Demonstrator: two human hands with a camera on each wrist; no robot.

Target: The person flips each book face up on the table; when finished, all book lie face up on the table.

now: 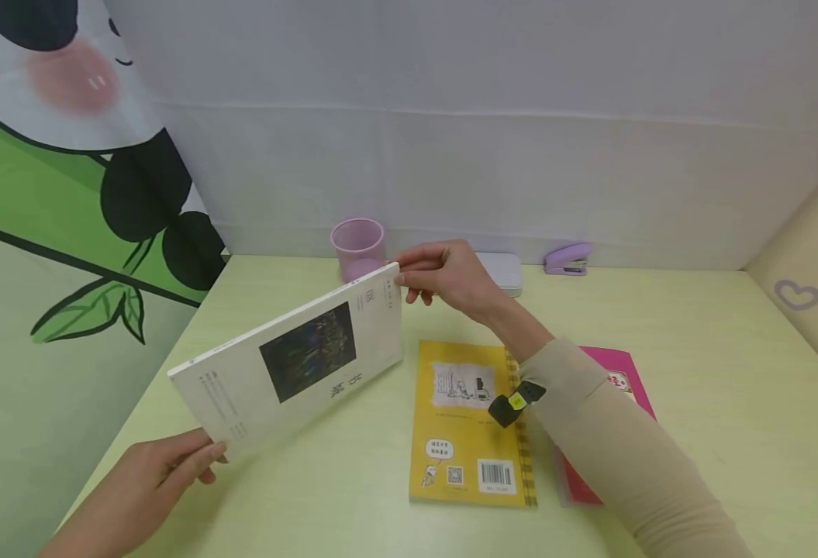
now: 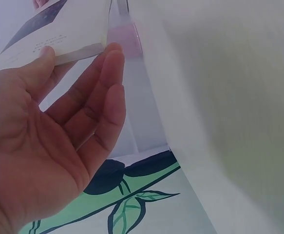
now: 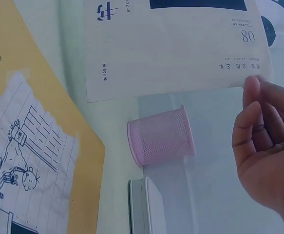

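1. The left hand (image 1: 146, 473) pinches the near corner of the white book (image 1: 297, 364), held tilted above the table (image 1: 695, 403); that thin grip could slip.
2. The right hand (image 1: 446, 275) pinches the far corner; swinging could topple the pink cup (image 1: 358, 246) behind the book.

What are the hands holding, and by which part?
Both hold the white book: the left hand at its near lower corner, the right hand pinching its far upper corner.

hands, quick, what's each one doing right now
Left hand: fingers pinch the near corner of the white book.
Right hand: fingertips grip the book's far corner.
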